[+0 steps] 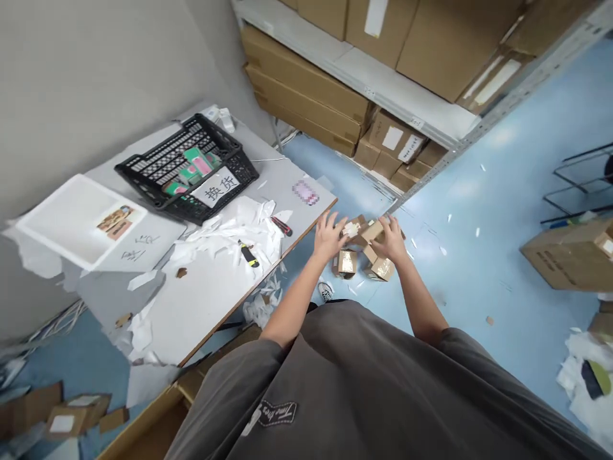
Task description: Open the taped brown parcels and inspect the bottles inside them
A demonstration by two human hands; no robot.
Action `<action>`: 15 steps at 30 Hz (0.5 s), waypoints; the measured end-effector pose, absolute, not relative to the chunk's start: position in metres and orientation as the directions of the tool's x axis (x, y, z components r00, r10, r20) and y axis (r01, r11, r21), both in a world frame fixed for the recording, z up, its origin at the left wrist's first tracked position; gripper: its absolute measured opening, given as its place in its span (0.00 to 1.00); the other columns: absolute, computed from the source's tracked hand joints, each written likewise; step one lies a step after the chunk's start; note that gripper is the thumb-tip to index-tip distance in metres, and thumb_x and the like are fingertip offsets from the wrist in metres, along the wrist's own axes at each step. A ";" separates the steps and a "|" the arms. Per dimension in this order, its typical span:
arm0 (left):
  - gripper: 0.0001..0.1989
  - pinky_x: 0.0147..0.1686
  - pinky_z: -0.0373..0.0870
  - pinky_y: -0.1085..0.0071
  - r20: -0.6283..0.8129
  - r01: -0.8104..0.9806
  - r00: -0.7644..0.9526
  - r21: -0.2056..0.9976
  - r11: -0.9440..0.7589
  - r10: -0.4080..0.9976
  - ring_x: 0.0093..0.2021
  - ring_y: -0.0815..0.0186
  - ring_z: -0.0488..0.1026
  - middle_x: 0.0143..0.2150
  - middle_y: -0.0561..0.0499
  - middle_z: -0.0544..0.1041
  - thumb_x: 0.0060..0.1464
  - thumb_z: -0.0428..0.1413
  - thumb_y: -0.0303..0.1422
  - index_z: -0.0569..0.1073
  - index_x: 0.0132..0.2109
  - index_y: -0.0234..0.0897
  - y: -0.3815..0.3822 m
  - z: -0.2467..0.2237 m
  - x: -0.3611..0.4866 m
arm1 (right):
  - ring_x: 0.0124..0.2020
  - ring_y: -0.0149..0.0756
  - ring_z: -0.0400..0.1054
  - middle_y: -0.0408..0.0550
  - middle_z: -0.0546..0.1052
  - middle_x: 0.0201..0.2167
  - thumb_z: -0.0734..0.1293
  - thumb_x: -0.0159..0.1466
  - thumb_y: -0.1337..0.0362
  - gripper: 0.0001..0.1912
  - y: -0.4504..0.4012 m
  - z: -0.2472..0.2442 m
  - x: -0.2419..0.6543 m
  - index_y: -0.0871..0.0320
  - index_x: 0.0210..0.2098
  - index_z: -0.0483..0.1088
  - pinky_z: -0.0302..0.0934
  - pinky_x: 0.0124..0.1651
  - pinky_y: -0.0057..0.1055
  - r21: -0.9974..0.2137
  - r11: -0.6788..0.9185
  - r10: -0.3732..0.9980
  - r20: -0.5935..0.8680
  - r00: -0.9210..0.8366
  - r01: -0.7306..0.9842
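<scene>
My left hand (330,235) is just past the table's wooden edge, its fingers spread and curved, and I see nothing in its grasp. My right hand (391,239) also has its fingers apart, with the thumb turned inward beside a small cardboard box (372,231). Whether the thumb touches that box I cannot tell. Several small brown boxes lie in a loose group below and between the hands, among them an opened box (345,263) and a taped box (382,268).
On the table (191,306) are a black crate (191,198) with green and pink packs, a white bin (86,223), paper scraps (239,223), a yellow-black cutter (248,255) and a red-black cutter (282,226). A metal shelf (445,121) with cartons stands ahead. A large carton (569,255) sits right.
</scene>
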State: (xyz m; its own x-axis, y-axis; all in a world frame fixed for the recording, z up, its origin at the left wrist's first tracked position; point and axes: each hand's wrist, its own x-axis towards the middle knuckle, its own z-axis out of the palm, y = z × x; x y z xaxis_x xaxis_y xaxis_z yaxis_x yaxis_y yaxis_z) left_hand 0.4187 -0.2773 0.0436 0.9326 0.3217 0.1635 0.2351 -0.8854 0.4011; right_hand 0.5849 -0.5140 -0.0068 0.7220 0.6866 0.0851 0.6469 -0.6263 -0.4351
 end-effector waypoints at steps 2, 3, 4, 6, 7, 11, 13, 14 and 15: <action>0.29 0.76 0.60 0.42 0.158 0.344 0.886 0.408 -0.845 0.437 0.80 0.42 0.55 0.78 0.40 0.65 0.68 0.60 0.39 0.72 0.73 0.44 -0.253 0.044 0.398 | 0.81 0.70 0.44 0.64 0.52 0.81 0.74 0.65 0.50 0.46 -0.482 0.003 0.589 0.53 0.78 0.59 0.51 0.76 0.71 -0.428 -0.551 0.753 0.116 0.648 0.716; 0.30 0.76 0.59 0.42 0.157 0.395 0.857 0.412 -0.821 0.491 0.81 0.42 0.54 0.79 0.40 0.64 0.68 0.61 0.39 0.72 0.74 0.45 -0.241 0.044 0.386 | 0.81 0.70 0.44 0.64 0.51 0.81 0.73 0.66 0.50 0.45 -0.462 0.009 0.590 0.53 0.78 0.59 0.51 0.76 0.71 -0.421 -0.505 0.788 0.130 0.602 0.753; 0.31 0.77 0.58 0.42 0.156 0.444 0.825 0.415 -0.794 0.543 0.81 0.41 0.53 0.80 0.40 0.63 0.67 0.61 0.39 0.71 0.75 0.45 -0.229 0.044 0.371 | 0.81 0.69 0.44 0.63 0.51 0.81 0.73 0.66 0.51 0.45 -0.441 0.015 0.588 0.53 0.78 0.59 0.50 0.76 0.71 -0.413 -0.456 0.821 0.145 0.552 0.788; 0.33 0.77 0.56 0.42 0.156 0.540 0.749 0.417 -0.731 0.643 0.82 0.41 0.51 0.81 0.41 0.61 0.66 0.62 0.39 0.69 0.76 0.46 -0.209 0.046 0.336 | 0.81 0.69 0.43 0.62 0.50 0.82 0.73 0.67 0.51 0.45 -0.395 0.027 0.579 0.52 0.78 0.58 0.50 0.77 0.71 -0.396 -0.350 0.880 0.172 0.443 0.849; 0.34 0.78 0.56 0.42 0.157 0.589 0.704 0.415 -0.693 0.692 0.82 0.42 0.51 0.81 0.41 0.60 0.66 0.62 0.40 0.68 0.76 0.46 -0.201 0.047 0.316 | 0.81 0.69 0.43 0.62 0.49 0.82 0.73 0.67 0.52 0.44 -0.370 0.033 0.571 0.52 0.78 0.58 0.50 0.77 0.71 -0.388 -0.293 0.905 0.183 0.385 0.874; 0.35 0.77 0.56 0.43 0.145 0.769 0.494 0.388 -0.508 0.857 0.83 0.42 0.48 0.83 0.42 0.57 0.67 0.61 0.40 0.67 0.77 0.45 -0.182 0.059 0.214 | 0.82 0.70 0.43 0.62 0.48 0.82 0.73 0.67 0.54 0.46 -0.274 0.051 0.509 0.52 0.79 0.57 0.49 0.77 0.71 -0.357 -0.059 0.967 0.210 0.142 0.932; 0.35 0.77 0.56 0.42 0.141 0.837 0.373 0.376 -0.398 0.917 0.83 0.41 0.46 0.84 0.42 0.55 0.67 0.61 0.40 0.66 0.78 0.44 -0.182 0.067 0.157 | 0.81 0.71 0.43 0.61 0.47 0.83 0.74 0.66 0.54 0.47 -0.234 0.056 0.465 0.52 0.80 0.55 0.48 0.77 0.72 -0.343 0.060 0.975 0.221 0.018 0.938; 0.36 0.77 0.55 0.42 0.144 0.863 0.309 0.373 -0.341 0.940 0.84 0.41 0.46 0.84 0.42 0.54 0.66 0.61 0.40 0.65 0.78 0.45 -0.184 0.070 0.129 | 0.81 0.72 0.42 0.61 0.46 0.83 0.74 0.66 0.54 0.48 -0.217 0.059 0.441 0.51 0.80 0.55 0.48 0.77 0.72 -0.336 0.122 0.973 0.225 -0.046 0.934; 0.37 0.77 0.55 0.41 0.149 0.884 0.244 0.371 -0.283 0.958 0.84 0.40 0.45 0.84 0.42 0.54 0.66 0.61 0.40 0.64 0.78 0.45 -0.188 0.073 0.100 | 0.81 0.72 0.42 0.60 0.45 0.83 0.74 0.66 0.54 0.49 -0.203 0.061 0.416 0.51 0.81 0.54 0.48 0.77 0.72 -0.329 0.183 0.967 0.230 -0.109 0.927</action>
State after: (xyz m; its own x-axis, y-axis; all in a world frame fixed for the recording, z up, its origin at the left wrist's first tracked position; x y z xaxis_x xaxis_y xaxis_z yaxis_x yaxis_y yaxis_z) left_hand 0.1001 -0.1881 0.0730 0.2445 0.9581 0.1492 0.8843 -0.2834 0.3711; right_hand 0.4155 -0.2025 0.0613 -0.1095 0.9671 0.2295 0.9265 0.1829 -0.3288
